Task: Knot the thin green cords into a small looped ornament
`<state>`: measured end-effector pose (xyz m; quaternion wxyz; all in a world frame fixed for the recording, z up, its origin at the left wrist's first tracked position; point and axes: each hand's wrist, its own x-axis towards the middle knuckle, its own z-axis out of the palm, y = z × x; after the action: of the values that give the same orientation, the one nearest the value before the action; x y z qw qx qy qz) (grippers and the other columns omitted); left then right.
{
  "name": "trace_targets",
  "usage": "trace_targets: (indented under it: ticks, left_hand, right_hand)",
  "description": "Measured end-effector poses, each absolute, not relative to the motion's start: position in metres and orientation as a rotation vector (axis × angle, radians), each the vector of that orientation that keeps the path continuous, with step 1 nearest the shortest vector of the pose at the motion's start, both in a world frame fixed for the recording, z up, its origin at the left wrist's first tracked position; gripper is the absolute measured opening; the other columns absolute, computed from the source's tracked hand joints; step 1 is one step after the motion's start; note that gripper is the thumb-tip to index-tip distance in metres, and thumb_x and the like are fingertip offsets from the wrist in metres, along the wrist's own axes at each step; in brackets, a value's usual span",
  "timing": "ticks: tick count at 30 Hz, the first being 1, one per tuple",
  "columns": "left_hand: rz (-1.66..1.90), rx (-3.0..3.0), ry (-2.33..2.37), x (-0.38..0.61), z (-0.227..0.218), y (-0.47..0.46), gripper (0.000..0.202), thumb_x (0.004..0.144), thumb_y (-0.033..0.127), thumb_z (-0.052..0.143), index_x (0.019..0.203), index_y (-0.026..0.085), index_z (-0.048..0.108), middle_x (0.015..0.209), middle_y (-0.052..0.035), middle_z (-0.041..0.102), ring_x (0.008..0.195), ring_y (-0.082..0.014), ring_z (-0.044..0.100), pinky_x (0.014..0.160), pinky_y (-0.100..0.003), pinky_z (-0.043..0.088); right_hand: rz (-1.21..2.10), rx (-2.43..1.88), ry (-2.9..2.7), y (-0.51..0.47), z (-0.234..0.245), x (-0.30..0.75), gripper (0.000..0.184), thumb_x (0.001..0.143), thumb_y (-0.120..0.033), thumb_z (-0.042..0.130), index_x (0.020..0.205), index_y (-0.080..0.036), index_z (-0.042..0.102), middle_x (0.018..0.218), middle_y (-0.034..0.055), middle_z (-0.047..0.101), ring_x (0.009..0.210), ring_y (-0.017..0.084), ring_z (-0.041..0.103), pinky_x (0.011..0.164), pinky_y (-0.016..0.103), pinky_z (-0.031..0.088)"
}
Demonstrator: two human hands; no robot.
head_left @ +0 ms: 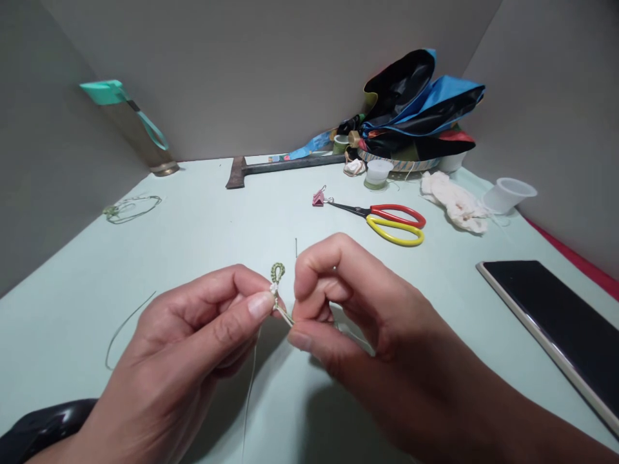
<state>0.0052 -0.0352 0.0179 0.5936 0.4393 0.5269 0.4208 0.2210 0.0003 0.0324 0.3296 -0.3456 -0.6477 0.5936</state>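
A small green knotted cord loop [277, 273] stands up from the pinched fingertips of my left hand [184, 361]. Its base has a pale knot, held between thumb and index finger. A pale cord strand [284, 314] runs from the knot towards my right hand [358, 309], whose curled fingers and thumb close near it. The strand's end is hidden inside that hand. A thin loose cord [250, 393] hangs below the left hand, and another [123, 328] curves on the tabletop beside it.
Red-and-yellow scissors [387, 222] and a pink binder clip [318, 198] lie ahead on the pale green table [87, 335]. A green cord coil [130, 209] lies far left, a dark tablet [541, 328] right. A hammer [236, 173], cloth [454, 203], and plastic cup [507, 194] sit behind.
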Motion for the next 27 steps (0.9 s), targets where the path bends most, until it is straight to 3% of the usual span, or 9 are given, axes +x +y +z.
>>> trace_targets:
  ticks: [6, 9, 12, 15, 20, 24, 27]
  left_hand:
    - [0.989, 1.025, 1.167, 0.006, 0.017, -0.029, 0.038, 0.093, 0.063, 0.092, 0.08, 0.028, 0.085, 0.067, 0.0041, 0.046, 0.065, -0.0154, 0.029, 0.054, -0.024, 0.029]
    - [0.97, 1.052, 1.153, 0.008, 0.016, -0.026, 0.036, 0.096, 0.062, 0.089, 0.083, 0.029, 0.086, 0.069, 0.0025, 0.057, 0.065, -0.0153, 0.032, 0.055, -0.025, 0.03]
    - [0.961, 1.093, 1.169, 0.008, 0.016, -0.027, 0.037, 0.097, 0.063, 0.088, 0.083, 0.029, 0.087, 0.071, 0.0012, 0.064, 0.064, -0.0151, 0.034, 0.055, -0.027, 0.031]
    - [0.967, 1.103, 1.161, 0.006, 0.017, -0.031, 0.035, 0.096, 0.062, 0.09, 0.083, 0.03, 0.087, 0.071, 0.0013, 0.068, 0.062, -0.0146, 0.034, 0.055, -0.028, 0.03]
    - [1.026, 1.084, 1.244, 0.007, 0.019, -0.033, 0.035, 0.09, 0.061, 0.096, 0.08, 0.029, 0.087, 0.063, 0.0034, 0.059, 0.061, -0.0143, 0.036, 0.054, -0.029, 0.028]
    - [1.033, 1.098, 1.199, 0.01, 0.017, -0.027, 0.028, 0.093, 0.057, 0.095, 0.086, 0.031, 0.088, 0.071, 0.0012, 0.075, 0.061, -0.0146, 0.042, 0.054, -0.028, 0.034]
    - [1.019, 1.119, 1.181, 0.008, 0.015, -0.024, 0.026, 0.093, 0.059, 0.094, 0.09, 0.033, 0.09, 0.07, 0.001, 0.076, 0.063, -0.0161, 0.048, 0.055, -0.028, 0.039]
  right_hand:
    - [1.712, -0.933, -1.539, 0.004, 0.03, 0.224, 0.022, 0.096, -0.018, 0.083, 0.099, -0.029, 0.065, 0.079, -0.0079, 0.068, 0.077, 0.016, 0.064, 0.07, 0.029, 0.048]
    - [1.864, -0.871, -1.44, 0.005, 0.03, 0.226, 0.015, 0.102, -0.027, 0.082, 0.103, -0.026, 0.067, 0.089, -0.005, 0.073, 0.081, 0.015, 0.066, 0.078, 0.029, 0.051]
    - [1.953, -0.848, -1.347, 0.006, 0.03, 0.226, 0.015, 0.108, -0.033, 0.075, 0.1, -0.024, 0.066, 0.091, -0.0023, 0.076, 0.077, 0.014, 0.062, 0.077, 0.029, 0.05]
    - [2.015, -0.869, -1.347, 0.011, 0.03, 0.225, 0.016, 0.101, -0.03, 0.08, 0.095, -0.024, 0.067, 0.087, -0.0018, 0.076, 0.073, 0.014, 0.057, 0.072, 0.027, 0.047]
    - [2.187, -0.845, -1.319, 0.017, 0.031, 0.227, 0.03, 0.087, -0.034, 0.094, 0.09, -0.022, 0.067, 0.084, -0.0008, 0.076, 0.068, 0.013, 0.047, 0.064, 0.025, 0.04]
    - [2.336, -0.77, -1.219, 0.017, 0.028, 0.232, 0.023, 0.101, -0.036, 0.083, 0.093, -0.019, 0.07, 0.096, 0.0026, 0.076, 0.067, 0.009, 0.051, 0.057, 0.023, 0.031]
    - [2.389, -0.733, -1.174, 0.017, 0.025, 0.234, 0.025, 0.109, -0.039, 0.075, 0.097, -0.018, 0.072, 0.099, 0.0035, 0.077, 0.072, 0.009, 0.062, 0.054, 0.022, 0.025]
